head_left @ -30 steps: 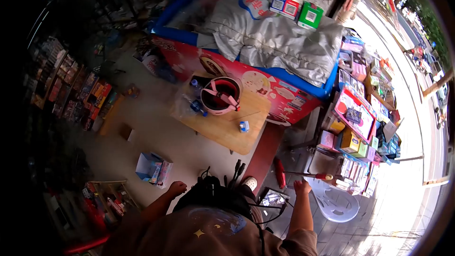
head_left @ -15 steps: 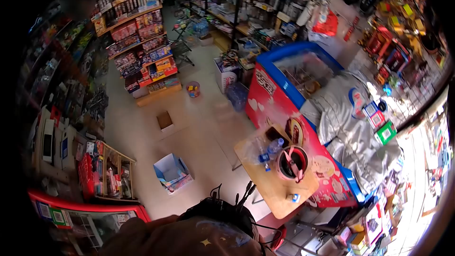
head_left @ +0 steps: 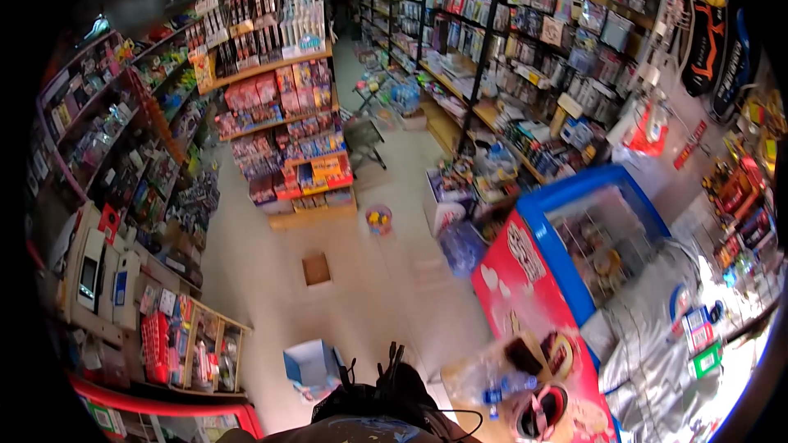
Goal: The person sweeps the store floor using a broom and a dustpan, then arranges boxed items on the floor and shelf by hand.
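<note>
Neither of my hands shows in the head view. Along the bottom edge appear my clothing and a black object with thin cables (head_left: 386, 390), whose kind I cannot make out. To its right, a small wooden table (head_left: 460, 377) carries a plastic bottle (head_left: 510, 385) with a blue label, a dark flat object (head_left: 523, 356) and a round pink-rimmed container (head_left: 542, 412) with a dark inside. Clear plastic wrapping (head_left: 480, 369) lies beside the bottle.
A red and blue chest freezer (head_left: 509, 271), partly under a silver cover (head_left: 648, 336), stands on the right. An open box (head_left: 312, 365), a small brown box (head_left: 315, 268) and a tub (head_left: 378, 220) sit on the floor. A stocked display rack (head_left: 312, 213) rises beyond.
The view has tilted up and shifted, so the shop's contents sit lower and mostly further right. The wooden table is now partly cut off at the bottom, and more of the back shelves shows.
</note>
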`<state>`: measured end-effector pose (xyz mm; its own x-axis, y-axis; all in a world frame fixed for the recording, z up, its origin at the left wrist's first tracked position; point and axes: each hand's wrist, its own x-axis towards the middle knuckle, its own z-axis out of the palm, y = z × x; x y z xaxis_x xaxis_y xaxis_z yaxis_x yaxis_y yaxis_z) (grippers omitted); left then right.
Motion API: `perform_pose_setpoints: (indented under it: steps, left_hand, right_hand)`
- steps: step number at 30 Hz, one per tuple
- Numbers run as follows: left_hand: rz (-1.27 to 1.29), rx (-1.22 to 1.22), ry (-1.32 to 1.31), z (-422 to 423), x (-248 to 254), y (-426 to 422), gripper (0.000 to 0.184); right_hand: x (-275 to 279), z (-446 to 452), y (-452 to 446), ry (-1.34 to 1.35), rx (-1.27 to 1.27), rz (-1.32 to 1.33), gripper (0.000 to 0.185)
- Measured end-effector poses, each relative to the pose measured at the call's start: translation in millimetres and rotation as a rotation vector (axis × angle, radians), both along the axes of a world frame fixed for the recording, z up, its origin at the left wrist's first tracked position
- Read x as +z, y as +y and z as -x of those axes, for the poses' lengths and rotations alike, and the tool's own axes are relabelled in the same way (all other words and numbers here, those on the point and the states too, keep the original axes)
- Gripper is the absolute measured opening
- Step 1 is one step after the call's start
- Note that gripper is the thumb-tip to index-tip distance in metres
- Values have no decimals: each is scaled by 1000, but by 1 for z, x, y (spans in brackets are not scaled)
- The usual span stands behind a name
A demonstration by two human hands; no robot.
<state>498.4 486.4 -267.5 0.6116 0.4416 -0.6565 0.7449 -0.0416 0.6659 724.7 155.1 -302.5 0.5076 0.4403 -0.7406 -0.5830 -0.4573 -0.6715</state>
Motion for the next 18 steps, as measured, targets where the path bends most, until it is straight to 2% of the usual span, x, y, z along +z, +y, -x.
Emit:
perform_pose_setpoints:
  steps: [10,14,18]
  left_hand:
    - [-51,315,-73,-93,26,125,30]
    - [-55,328,-119,-134,11,176,29]
    - [-134,235,-188,-196,-7,275,27]
  right_hand:
    - [37,-170,204,-253,357,-4,8]
    - [47,-213,282,-373,423,-10,9]
    - [41,-248,359,-489,403,31,11]
